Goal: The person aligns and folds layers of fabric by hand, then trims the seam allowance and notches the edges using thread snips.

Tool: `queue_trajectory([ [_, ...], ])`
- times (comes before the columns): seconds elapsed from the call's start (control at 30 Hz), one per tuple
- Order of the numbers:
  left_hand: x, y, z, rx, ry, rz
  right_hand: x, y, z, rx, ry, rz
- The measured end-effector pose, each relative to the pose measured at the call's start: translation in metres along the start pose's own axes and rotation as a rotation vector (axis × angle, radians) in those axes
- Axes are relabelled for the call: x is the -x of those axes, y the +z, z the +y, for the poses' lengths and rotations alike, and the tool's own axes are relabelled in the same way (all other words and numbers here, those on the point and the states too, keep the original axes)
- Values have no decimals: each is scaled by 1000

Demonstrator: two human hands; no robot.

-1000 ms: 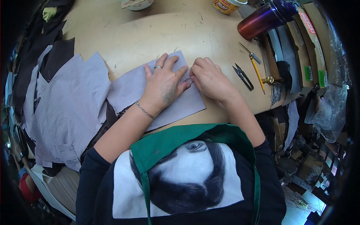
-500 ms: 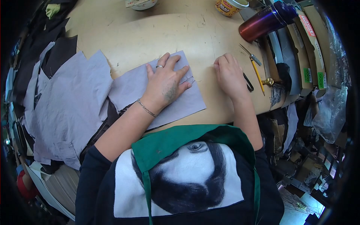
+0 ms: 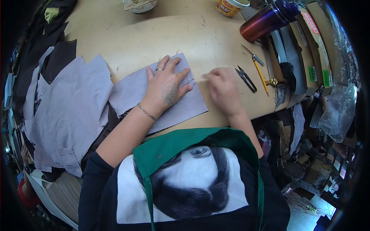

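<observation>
My left hand (image 3: 165, 86) lies flat with fingers spread on a folded piece of grey-lilac cloth (image 3: 190, 104), pressing it to the table. A small crease or slit shows in the cloth by the thumb. Just off the cloth's right edge is my right hand (image 3: 224, 90), blurred by motion, its fingers curled into a pinch. Whatever the pinch holds is too small or smeared to make out. Black thread snips (image 3: 246, 80) lie on the table to the right of this hand.
A yellow pencil (image 3: 261, 77), a thin pointed tool (image 3: 253, 54) and a brass-coloured piece (image 3: 271, 81) lie at right. Behind them are a metal bottle (image 3: 266, 22), a paper cup (image 3: 230, 7) and cardboard boxes (image 3: 304, 57). More grey cloth (image 3: 69, 115) spreads at left. A bowl (image 3: 140, 5) stands at the back.
My right hand has moved left, away from the snips and toward the cloth's edge, uncovering the snips. My left hand stays pressed on the cloth.
</observation>
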State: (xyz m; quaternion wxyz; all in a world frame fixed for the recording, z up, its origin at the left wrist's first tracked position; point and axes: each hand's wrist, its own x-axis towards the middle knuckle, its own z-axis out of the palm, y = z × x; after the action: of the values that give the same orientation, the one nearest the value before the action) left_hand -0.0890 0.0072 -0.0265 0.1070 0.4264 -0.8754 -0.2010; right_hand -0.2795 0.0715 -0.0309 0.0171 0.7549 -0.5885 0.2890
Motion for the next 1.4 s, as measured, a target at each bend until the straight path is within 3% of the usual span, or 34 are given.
queue_trajectory([
  [0.1, -1, 1, -1, -10, 12, -1, 0, 11, -21, 21, -51, -116],
  [0.5, 1, 1, -3, -15, 48, 28, 18, 14, -27, 305, -60, -7],
  [0.8, 0, 0, -1, -16, 23, 12, 13, 7, -20, 17, 103, -10],
  [1.0, 0, 1, -2, -23, 26, 18, 10, 10, -20, 133, -50, -61],
  [1.2, 0, -2, -1, -23, 20, 3, 15, 4, -21, 244, -37, -77],
  [1.4, -1, 0, -1, -14, 9, 8, 9, 11, -25, 75, -13, -75],
])
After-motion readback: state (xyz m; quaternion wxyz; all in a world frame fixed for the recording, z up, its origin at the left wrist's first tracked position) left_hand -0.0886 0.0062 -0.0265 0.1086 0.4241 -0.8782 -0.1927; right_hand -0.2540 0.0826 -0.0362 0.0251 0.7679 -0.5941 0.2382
